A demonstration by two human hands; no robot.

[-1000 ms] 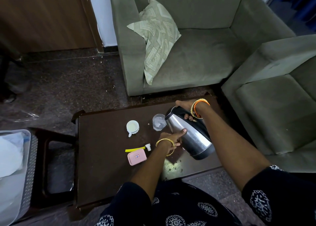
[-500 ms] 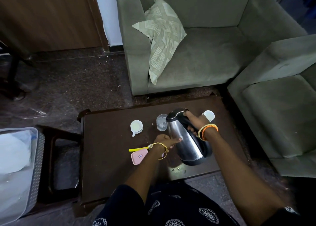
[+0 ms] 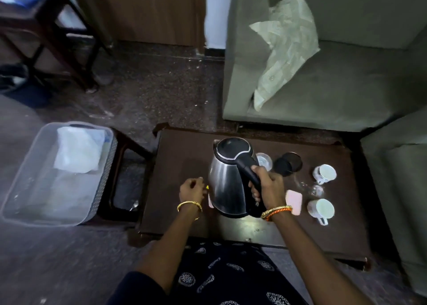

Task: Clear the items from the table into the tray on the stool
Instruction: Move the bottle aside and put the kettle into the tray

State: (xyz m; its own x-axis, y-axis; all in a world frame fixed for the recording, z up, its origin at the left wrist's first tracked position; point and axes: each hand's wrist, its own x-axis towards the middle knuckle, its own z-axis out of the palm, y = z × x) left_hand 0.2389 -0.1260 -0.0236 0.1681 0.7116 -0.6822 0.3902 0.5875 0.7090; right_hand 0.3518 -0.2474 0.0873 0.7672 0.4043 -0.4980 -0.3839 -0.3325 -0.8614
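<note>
Over the dark table (image 3: pixel 175 166) I am holding the steel kettle (image 3: pixel 227 182) upright by its black handle, my right hand (image 3: pixel 268 187) wrapped tight around it; a moment ago the kettle was leaning over with my left fingers steadying its side. My left hand (image 3: pixel 190 189) is now hanging loosely curled just beside the kettle, no longer touching it and gripping nothing that I can see, with a sliver of something yellow showing at its fingertips. With the kettle out of the way, its round black base (image 3: pixel 288 165) is showing bare on the table, beside a glass (image 3: pixel 264 160) partly hidden behind the handle. Two white cups (image 3: pixel 323 174) and a pink case (image 3: pixel 294 200) are waiting to my right. The clear tray (image 3: pixel 30 166) is sitting on the stool (image 3: pixel 129 147) off the table's left end, already holding a white bundle. I am judging that the kettle is freed for carrying leftward, and everything else on the table is yet to follow.
</note>
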